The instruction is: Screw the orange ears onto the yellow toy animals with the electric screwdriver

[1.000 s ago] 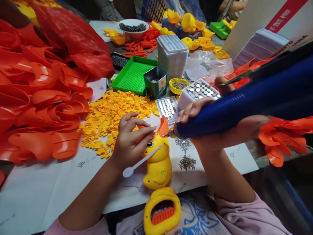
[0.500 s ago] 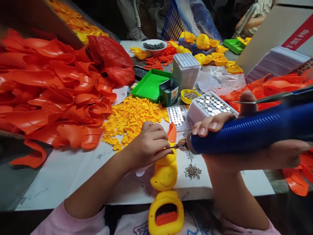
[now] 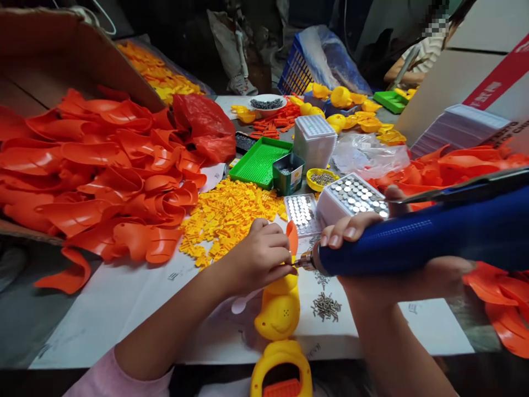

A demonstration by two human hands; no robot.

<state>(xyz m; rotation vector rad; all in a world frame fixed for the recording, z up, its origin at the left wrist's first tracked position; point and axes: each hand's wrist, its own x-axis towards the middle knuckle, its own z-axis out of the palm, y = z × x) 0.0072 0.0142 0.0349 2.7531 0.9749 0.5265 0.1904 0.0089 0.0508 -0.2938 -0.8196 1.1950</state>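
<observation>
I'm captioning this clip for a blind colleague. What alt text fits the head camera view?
A person's left hand steadies a yellow toy duck on a paper-covered table while the right hand holds a blue electric screwdriver with its tip at the duck's head. Loose screws, small yellow parts and orange plastic shells surround them.

This is a toy-assembly workshop: heaps of orange plastic shells and small yellow parts crowd the paper-covered bench, beside trays of button cells, loose screws and another worker's station behind.
</observation>
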